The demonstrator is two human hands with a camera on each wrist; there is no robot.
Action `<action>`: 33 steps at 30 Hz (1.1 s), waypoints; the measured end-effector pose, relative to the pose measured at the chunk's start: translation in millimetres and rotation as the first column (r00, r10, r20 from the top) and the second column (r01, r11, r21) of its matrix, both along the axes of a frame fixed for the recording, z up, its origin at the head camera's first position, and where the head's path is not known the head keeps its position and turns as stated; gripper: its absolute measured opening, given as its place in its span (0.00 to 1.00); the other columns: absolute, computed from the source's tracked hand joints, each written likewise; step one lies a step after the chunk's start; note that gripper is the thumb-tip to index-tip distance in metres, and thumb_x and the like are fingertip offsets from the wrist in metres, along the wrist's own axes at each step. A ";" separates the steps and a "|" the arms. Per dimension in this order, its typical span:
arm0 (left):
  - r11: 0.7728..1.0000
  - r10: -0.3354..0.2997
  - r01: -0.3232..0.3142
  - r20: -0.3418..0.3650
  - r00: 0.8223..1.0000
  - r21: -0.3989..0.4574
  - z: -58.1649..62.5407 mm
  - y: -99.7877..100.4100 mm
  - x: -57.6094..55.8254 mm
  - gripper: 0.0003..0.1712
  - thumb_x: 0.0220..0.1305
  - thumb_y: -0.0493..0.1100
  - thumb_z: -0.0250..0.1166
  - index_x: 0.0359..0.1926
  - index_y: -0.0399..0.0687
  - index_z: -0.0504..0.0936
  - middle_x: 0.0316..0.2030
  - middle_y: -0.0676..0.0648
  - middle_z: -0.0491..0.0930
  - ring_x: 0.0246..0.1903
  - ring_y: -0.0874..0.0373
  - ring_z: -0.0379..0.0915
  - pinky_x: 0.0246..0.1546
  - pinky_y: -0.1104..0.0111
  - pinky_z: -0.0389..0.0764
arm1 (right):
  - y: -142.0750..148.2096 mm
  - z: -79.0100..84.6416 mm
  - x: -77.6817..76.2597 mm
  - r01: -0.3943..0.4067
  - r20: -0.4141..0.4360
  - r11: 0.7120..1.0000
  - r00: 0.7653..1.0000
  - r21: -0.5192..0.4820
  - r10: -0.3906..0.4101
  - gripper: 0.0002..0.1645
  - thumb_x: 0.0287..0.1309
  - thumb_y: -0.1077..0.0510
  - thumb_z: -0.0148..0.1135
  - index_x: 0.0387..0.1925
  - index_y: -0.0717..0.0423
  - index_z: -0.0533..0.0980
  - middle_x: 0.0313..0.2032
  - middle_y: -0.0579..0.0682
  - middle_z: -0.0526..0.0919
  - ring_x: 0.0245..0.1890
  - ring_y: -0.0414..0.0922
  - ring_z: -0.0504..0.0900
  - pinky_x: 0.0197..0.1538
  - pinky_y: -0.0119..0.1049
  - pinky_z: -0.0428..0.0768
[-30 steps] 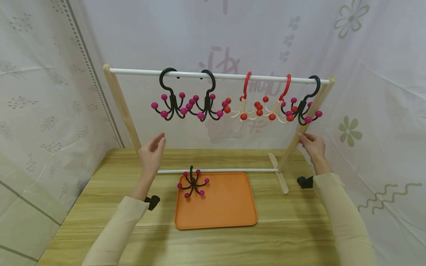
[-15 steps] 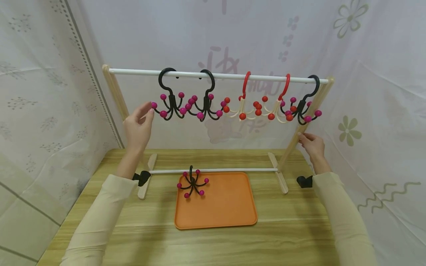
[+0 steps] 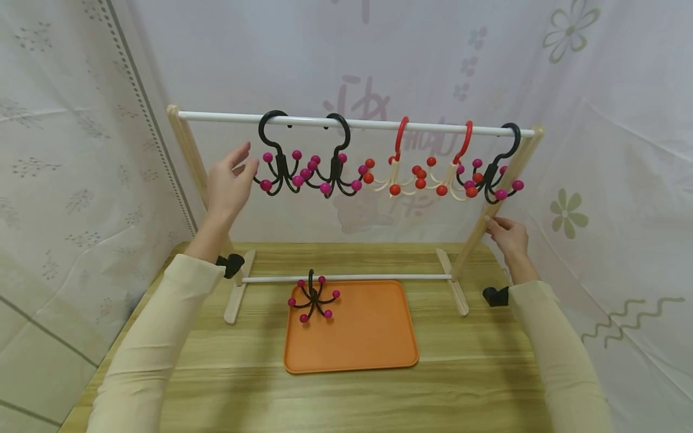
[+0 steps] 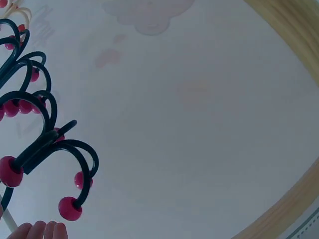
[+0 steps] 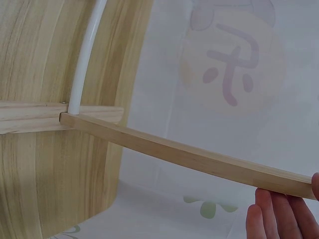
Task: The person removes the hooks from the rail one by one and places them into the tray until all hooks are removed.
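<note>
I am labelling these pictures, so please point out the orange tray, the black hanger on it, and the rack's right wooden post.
Orange tray (image 3: 370, 334), head view: its bare floor.
Black hanger (image 3: 314, 296), head view: its central hub.
Right wooden post (image 5: 199, 158), right wrist view: its middle.

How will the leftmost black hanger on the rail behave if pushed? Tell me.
The leftmost black hanger would probably swing rather than tip, since it hangs by its hook from the white rail. Its arms look fairly stiff, holding their curves under the balls. Pushed toward the next black hanger, it may tangle, as their arms seem to overlap.
</note>
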State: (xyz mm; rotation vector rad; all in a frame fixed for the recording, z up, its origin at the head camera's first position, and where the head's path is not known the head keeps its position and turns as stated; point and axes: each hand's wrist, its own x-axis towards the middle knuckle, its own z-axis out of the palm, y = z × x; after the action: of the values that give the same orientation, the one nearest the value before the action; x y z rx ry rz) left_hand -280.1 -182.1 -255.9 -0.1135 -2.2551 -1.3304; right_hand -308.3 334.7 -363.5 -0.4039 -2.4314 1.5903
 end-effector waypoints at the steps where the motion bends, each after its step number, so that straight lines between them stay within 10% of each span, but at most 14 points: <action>1: 1.000 -0.007 0.007 0.010 1.000 0.005 2.2 0.6 -1.1 0.26 0.63 0.52 0.51 0.61 0.50 0.65 0.58 0.48 0.66 0.52 0.54 0.66 0.49 0.68 0.68 | -0.1 0.0 0.0 0.001 0.001 1.000 1.000 0.000 -0.001 0.39 0.55 0.40 0.51 0.58 0.65 0.63 0.45 0.55 0.73 0.48 0.50 0.72 0.52 0.41 0.69; 20: 0.994 -0.005 0.013 -0.072 0.997 0.111 28.4 18.0 -20.5 0.20 0.63 0.46 0.53 0.52 0.39 0.73 0.48 0.44 0.75 0.48 0.60 0.70 0.49 0.72 0.67 | 3.1 -3.7 -4.2 0.010 0.000 1.000 1.000 0.003 -0.010 0.40 0.53 0.40 0.53 0.58 0.65 0.64 0.43 0.51 0.76 0.41 0.42 0.76 0.49 0.38 0.71; 33: 1.000 -0.008 0.010 -0.077 0.997 0.026 39.4 20.8 -17.5 0.18 0.58 0.46 0.60 0.44 0.38 0.79 0.38 0.44 0.80 0.30 0.62 0.72 0.22 0.77 0.67 | 54.1 -51.9 -53.8 -0.063 -0.055 0.986 0.997 -0.153 0.055 0.33 0.48 0.43 0.62 0.53 0.56 0.72 0.45 0.54 0.78 0.41 0.46 0.78 0.45 0.37 0.74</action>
State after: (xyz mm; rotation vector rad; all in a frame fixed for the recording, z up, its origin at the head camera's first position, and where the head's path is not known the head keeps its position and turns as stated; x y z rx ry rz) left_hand -297.6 -161.3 -216.4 -0.1634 -2.1745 -1.3374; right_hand -362.1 388.9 -415.4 -0.3155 -2.3110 1.7989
